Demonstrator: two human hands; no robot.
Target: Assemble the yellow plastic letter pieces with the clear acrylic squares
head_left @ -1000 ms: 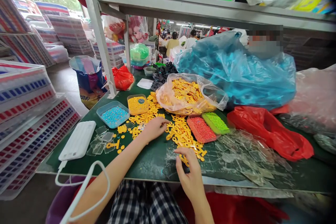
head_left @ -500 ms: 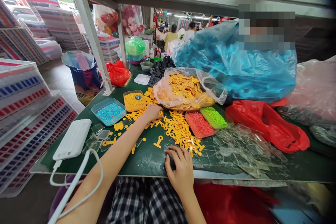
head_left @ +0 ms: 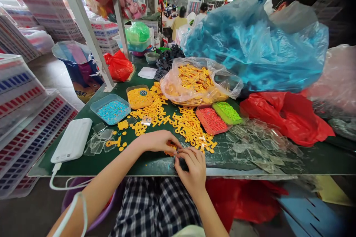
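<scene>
Yellow piece (head_left: 171,152), at the near edge of the table (head_left: 133,163), pinched between my left hand (head_left: 157,141) and right hand (head_left: 192,166), fingers curled closed on it. I would keep both grips low over the table, just short of the yellow pile (head_left: 191,129), so nothing drops.

So the left hand (head_left: 157,142) was way out in the pile of yellow pieces (head_left: 186,127) a second ago, now it's pulled back to the near edge of the tabletop (head_left: 155,164). It meets the right hand (head_left: 191,168) there, fingertips touching over one yellow piece (head_left: 171,152). The lone yellow piece lying loose half a second ago is gone from its spot.
</scene>
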